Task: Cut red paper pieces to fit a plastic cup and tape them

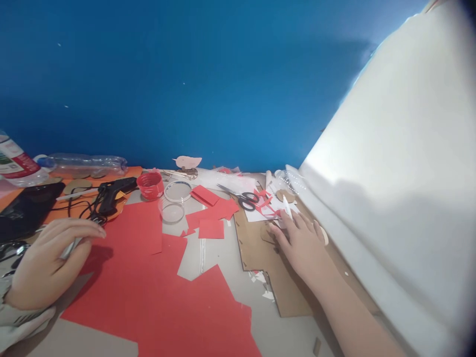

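Note:
My left hand [55, 263] hovers at the left over the edge of the red paper [156, 292], fingers curled. A slim grey object [70, 248] shows between thumb and fingers; its kind is mostly hidden. On the right, my right hand [303, 240] reaches over the brown cardboard [286, 292] with its fingers apart. By its fingertips is a white pointed, pen-like thing [286, 206], and I cannot tell whether they touch. Black-handled scissors [247, 200] lie just beyond that hand, near red paper scraps [265, 199].
A black glue gun [111, 193], a red cup-like container [150, 185] and a clear plastic cup [173, 210] stand left of centre. Plastic bottles [89, 163] lie at the back left. A pink paper bird [188, 162] is by the blue wall. White cloth [405, 148] slopes down at right.

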The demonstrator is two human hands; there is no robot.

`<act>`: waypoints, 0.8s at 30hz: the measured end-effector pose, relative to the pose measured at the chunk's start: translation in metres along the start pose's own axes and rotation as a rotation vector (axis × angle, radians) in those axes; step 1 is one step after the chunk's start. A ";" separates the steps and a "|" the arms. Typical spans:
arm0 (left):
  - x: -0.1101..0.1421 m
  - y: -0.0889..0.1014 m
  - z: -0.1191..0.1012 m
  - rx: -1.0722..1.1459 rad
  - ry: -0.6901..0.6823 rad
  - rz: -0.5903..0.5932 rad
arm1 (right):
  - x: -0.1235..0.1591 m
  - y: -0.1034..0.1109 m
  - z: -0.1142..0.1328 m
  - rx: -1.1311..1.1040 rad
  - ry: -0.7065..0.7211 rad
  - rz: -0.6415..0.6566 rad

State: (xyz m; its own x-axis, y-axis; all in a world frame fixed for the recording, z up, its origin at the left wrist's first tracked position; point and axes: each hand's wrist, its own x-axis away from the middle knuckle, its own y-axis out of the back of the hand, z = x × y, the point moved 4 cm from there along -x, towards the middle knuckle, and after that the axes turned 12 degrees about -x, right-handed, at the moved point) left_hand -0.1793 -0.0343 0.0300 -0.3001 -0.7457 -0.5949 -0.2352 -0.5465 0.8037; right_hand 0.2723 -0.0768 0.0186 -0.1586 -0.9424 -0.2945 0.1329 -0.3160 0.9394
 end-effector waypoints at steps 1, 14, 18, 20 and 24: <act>-0.002 -0.002 -0.003 -0.042 -0.031 0.012 | 0.000 -0.001 0.000 0.000 0.000 0.006; -0.008 0.006 -0.015 -0.044 -0.173 0.039 | -0.003 0.004 -0.002 0.009 0.003 -0.073; -0.007 0.005 -0.014 -0.008 -0.099 0.067 | -0.003 0.003 0.000 0.036 0.001 -0.084; -0.008 0.005 -0.016 -0.011 -0.068 0.115 | -0.003 0.001 -0.001 0.053 -0.016 -0.075; -0.011 0.001 -0.018 -0.116 -0.029 0.115 | -0.002 0.000 -0.001 0.051 0.000 -0.085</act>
State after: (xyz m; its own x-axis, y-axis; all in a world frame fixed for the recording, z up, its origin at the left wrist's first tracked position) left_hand -0.1595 -0.0337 0.0381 -0.3454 -0.7957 -0.4976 -0.0897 -0.4998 0.8615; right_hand 0.2734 -0.0755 0.0192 -0.1672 -0.9124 -0.3736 0.0689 -0.3888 0.9187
